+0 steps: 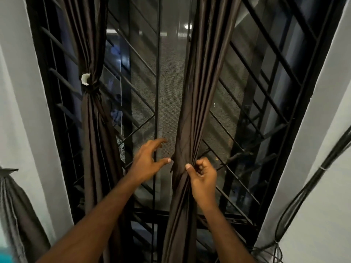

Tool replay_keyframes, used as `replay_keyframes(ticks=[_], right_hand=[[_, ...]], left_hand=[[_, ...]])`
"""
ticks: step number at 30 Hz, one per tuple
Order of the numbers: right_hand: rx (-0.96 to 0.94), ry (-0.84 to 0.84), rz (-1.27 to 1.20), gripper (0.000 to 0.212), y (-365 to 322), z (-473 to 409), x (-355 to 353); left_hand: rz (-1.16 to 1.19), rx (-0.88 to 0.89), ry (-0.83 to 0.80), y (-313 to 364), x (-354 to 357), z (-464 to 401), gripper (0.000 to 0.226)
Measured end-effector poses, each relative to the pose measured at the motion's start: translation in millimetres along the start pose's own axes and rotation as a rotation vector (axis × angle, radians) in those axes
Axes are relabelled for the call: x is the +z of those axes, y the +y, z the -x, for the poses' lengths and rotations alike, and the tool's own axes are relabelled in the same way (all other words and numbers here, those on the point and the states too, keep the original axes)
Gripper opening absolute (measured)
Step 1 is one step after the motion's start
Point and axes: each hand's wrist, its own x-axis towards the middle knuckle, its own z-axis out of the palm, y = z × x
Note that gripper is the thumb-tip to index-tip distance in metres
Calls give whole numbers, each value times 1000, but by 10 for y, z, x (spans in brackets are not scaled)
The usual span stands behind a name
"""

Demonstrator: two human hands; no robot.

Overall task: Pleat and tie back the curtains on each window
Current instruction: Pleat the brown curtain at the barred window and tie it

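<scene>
The right curtain (191,114) is hanging gathered before the window grille (266,88), the right hand (203,179) is gripping its pleats with curled fingers while the left hand (148,160) is hovering open beside it, thumb touching, and the left curtain (91,118) is hanging tied back.

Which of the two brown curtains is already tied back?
The left curtain: a dark band cinches it. The right curtain is only bunched in the right hand.

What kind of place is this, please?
Probably a room in a home, at a window at night: dark curtains, one already tied back, a black metal window grille, and white walls.
</scene>
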Motion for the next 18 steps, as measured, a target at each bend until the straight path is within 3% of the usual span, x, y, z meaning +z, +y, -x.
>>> replay_keyframes(ticks=[4, 9, 14, 18], right_hand=[[59, -53, -76, 31, 68, -14, -35], [95, -23, -120, 28, 157, -50, -64], [184, -86, -293, 21, 164, -55, -107], [167, -13, -191, 26, 154, -74, -138]], left_hand=[[86, 33, -64, 23, 60, -52, 55], [88, 57, -108, 23, 133, -107, 32], [178, 0, -261, 81, 204, -70, 43], [253, -3, -218, 146, 201, -59, 9]])
